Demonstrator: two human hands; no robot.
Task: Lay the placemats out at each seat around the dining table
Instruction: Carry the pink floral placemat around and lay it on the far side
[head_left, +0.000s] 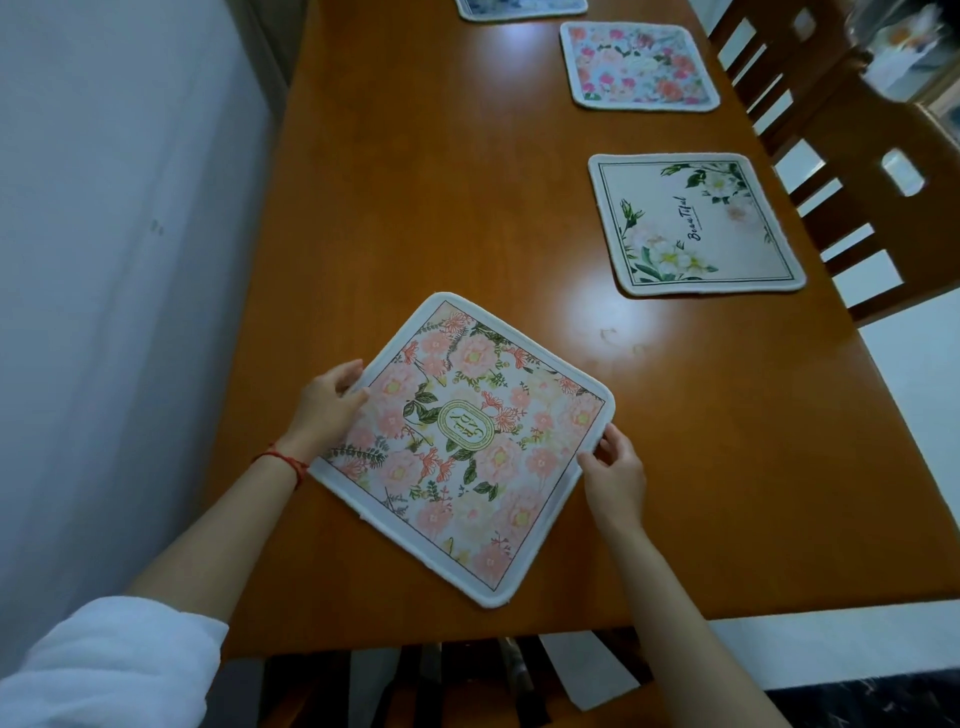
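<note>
Hands pinch the peach mat (467, 447) askew near the bench (415, 208) front edge: left grip (332, 400) on its left side, right grip (613, 467) on its right. Three mats line the right edge by chairs (852, 171); wall (104, 260) hugs the left, bare wood between.

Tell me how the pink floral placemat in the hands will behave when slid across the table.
The pink floral placemat looks thin and flat, so probably light and somewhat flexible. The table shines glossy, so it likely slides easily. Left hand and right hand pinch opposite edges, which should keep it from turning.
</note>
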